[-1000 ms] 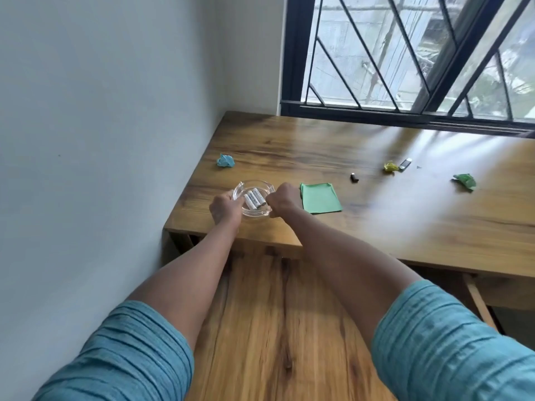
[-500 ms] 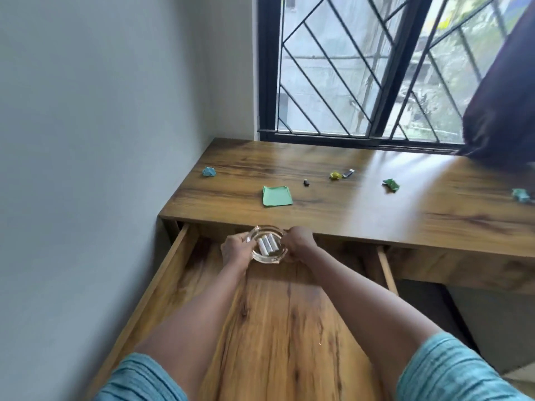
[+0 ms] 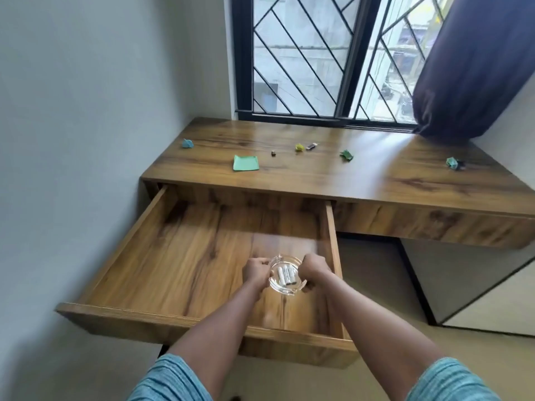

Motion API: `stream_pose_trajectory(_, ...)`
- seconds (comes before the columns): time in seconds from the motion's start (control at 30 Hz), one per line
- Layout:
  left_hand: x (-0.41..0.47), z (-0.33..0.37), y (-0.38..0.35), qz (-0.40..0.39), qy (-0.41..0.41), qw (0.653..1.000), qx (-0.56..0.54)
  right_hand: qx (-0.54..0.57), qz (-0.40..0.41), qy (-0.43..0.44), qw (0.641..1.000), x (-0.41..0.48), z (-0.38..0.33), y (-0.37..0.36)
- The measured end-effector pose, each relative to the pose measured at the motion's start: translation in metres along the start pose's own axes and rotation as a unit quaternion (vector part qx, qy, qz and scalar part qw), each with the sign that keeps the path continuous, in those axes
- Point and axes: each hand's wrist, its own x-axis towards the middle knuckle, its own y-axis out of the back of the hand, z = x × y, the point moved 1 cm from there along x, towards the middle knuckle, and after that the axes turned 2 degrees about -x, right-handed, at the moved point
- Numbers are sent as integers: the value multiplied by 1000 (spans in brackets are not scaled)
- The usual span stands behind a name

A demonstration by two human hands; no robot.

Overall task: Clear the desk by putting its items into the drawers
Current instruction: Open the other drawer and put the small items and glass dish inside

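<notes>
Two hands: left hand (image 3: 256,272) and right hand (image 3: 315,270) each closed on opposite rims of the glass dish (image 3: 286,277).
Dish contents: batteries (image 3: 286,275).
Dish position: lower centre, over the open drawer (image 3: 179,256).
Table (image 3: 376,180): green paper (image 3: 246,162), small scraps.

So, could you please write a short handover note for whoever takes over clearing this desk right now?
Left hand and right hand each grip one side of the glass dish, which holds batteries, over the open left drawer, near its right front corner. Whether the dish rests on the drawer floor yet cannot be told.

Done: drawer pulled out, dish off the desk.

Left: release the dish, then move the green paper square, blue paper wad, small dark piece, yellow wad, small stick-like item, green wad and teal wad into drawers.
</notes>
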Motion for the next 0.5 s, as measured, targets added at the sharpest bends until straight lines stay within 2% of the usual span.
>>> stream_pose_trajectory(0.23,-5,-36,-22,-48,65,996,31,-30,-7,-25,999,0,47,-24)
stream_pose_trajectory(0.5,-2,-59,-33,-38,97,994,39,-46,4,-37,998,8,66,-43)
